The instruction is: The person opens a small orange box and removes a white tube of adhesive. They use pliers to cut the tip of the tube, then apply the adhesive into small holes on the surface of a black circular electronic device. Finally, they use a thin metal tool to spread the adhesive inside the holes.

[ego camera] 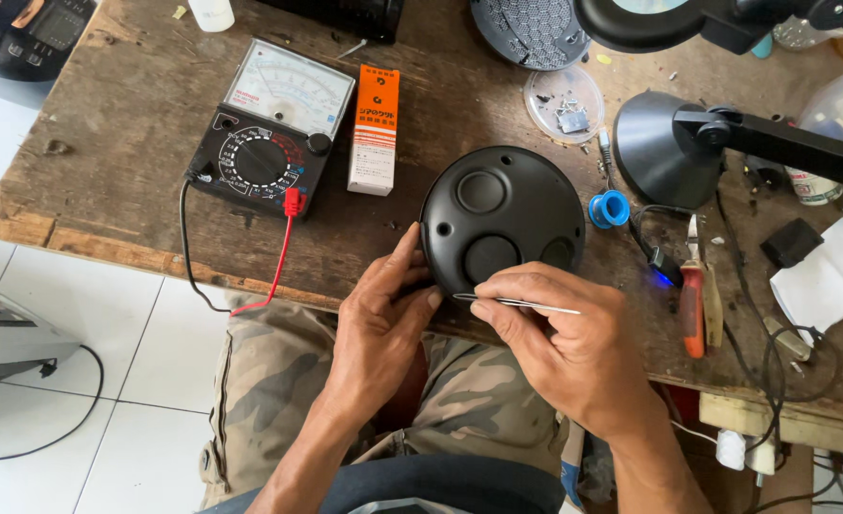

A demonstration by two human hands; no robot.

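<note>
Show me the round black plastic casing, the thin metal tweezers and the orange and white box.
round black plastic casing [502, 214], head view, top face.
thin metal tweezers [535, 306], head view, mid-shaft.
orange and white box [375, 130], head view, front panel.

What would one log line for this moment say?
left hand: steadies round black housing at its edge | right hand: holds thin metal tool, tip at housing's near rim | nearby: analog multimeter, orange box
</note>
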